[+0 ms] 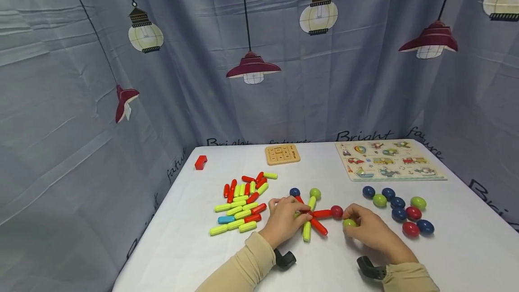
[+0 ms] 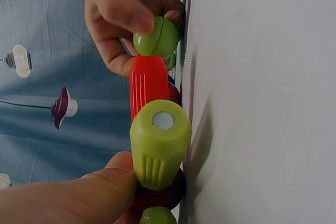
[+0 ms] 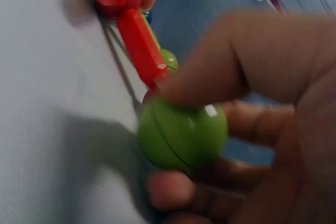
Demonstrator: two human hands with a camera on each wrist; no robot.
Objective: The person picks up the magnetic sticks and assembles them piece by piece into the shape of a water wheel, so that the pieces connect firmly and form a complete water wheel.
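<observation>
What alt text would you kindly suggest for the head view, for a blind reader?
A person's right hand holds a green ball beside a star-like figure of rods and balls, which the left hand holds on a white table. More rods lie to the left, more balls and a picture board to the right, before a lamp-patterned curtain.

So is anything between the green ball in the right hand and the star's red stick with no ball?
Nothing visible: only bare white table lies between the green ball and that red stick. The red ball sits farther back.
</observation>
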